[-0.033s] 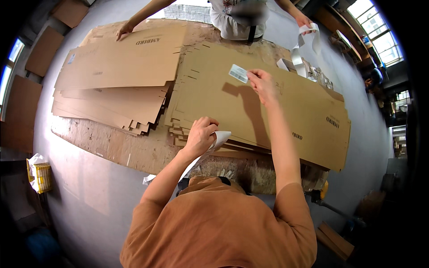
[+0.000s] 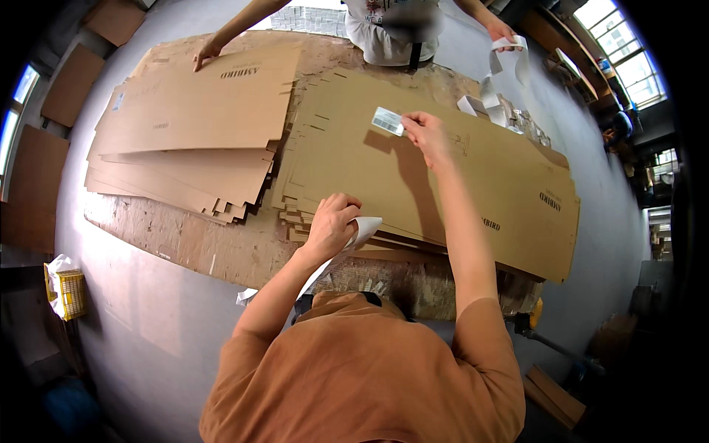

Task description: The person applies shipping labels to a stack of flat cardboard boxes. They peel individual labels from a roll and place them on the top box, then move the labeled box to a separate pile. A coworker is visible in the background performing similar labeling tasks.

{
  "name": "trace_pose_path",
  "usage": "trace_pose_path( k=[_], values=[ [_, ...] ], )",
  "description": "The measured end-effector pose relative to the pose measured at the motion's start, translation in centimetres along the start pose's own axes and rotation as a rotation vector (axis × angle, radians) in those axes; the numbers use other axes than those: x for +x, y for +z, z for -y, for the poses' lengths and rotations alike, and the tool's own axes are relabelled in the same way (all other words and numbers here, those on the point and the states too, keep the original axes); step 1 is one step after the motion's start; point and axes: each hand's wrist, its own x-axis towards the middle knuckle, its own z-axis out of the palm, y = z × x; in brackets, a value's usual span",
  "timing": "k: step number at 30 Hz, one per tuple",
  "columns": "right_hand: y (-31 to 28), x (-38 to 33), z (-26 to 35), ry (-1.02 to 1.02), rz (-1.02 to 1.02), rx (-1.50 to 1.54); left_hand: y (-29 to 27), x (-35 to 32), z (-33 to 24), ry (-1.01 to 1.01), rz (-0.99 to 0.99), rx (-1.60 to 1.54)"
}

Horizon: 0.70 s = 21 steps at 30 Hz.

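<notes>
My right hand (image 2: 426, 137) pinches the edge of a small white label (image 2: 387, 121) with dark print. Label and hand hover over the far part of the right-hand stack of flat cardboard boxes (image 2: 354, 148), casting a shadow on the top sheet. Closer to me, my left hand (image 2: 334, 224) is closed on a white paper label strip (image 2: 365, 230), at the near edge of the same stack. The strip trails down past my left forearm. Beyond the worktable, a person rests one hand (image 2: 207, 54) on the left-hand stack of flat boxes (image 2: 192, 103) and holds another white strip (image 2: 521, 66) in the other hand.
Both stacks lie on a worn wooden table (image 2: 185, 235). A small white box (image 2: 473, 107) and crumpled clear plastic (image 2: 528, 125) lie at its far right. A yellow basket (image 2: 68, 294) stands at the left, and cardboard pieces (image 2: 554, 399) are on the floor at lower right.
My right hand has moved slightly left and away from me with the label. On the left-hand stack, the top sheet has shifted a little left under the other person's hand. My left hand stays put.
</notes>
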Motion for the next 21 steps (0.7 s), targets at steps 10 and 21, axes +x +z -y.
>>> trace_pose_path(
  k=[10,21],
  values=[
    [4.4,7.0,-2.9,-0.022,-0.015,-0.265,0.5,-0.2,0.2,-0.042,-0.006,0.021],
    [5.0,7.4,-3.2,-0.061,-0.086,-0.394,0.5,-0.2,0.2,-0.023,-0.001,0.051]
  ],
)
